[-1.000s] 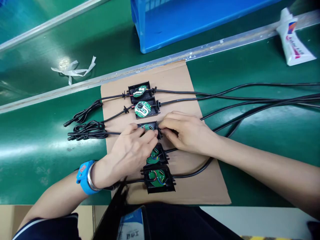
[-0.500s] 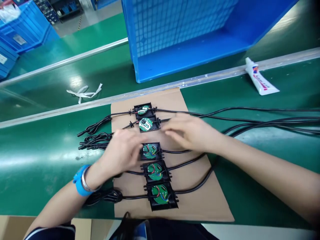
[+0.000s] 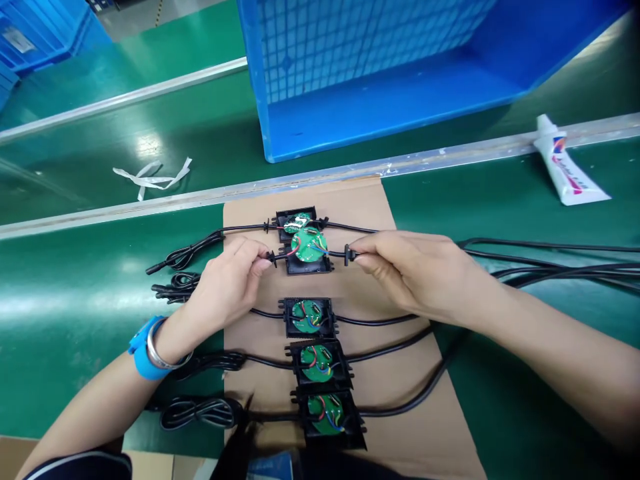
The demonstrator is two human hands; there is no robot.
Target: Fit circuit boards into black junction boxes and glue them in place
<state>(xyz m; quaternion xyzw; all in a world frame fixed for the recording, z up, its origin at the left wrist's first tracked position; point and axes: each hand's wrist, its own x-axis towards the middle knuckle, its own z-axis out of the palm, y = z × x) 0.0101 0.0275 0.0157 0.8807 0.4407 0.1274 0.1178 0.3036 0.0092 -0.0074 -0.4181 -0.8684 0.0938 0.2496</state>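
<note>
A round green circuit board (image 3: 309, 245) hangs on its wires between my hands, raised over an open black plastic case (image 3: 309, 266). My left hand (image 3: 237, 270) pinches the black cable on the board's left, near its strain relief (image 3: 273, 259). On the other side, my right hand (image 3: 400, 270) grips the thicker black cable just behind a black cable clip (image 3: 348, 255). Red wires run from the board's left, blue and yellow ones from its right. Behind it sits another case (image 3: 284, 233) with its board tilted. Nearer to me, several cases (image 3: 309, 335) hold boards lying flat.
The cases stand in a column on a cardboard sheet (image 3: 260, 213). Bundled cables (image 3: 200, 412) lie left; long cables (image 3: 565, 270) run right. A large blue crate (image 3: 350, 123) stands behind. A white tube (image 3: 573, 167) and white strips (image 3: 153, 179) lie on the green bench.
Both hands have taken hold of the second case's cables and lifted its board, turning its other face up. The view has shifted slightly.
</note>
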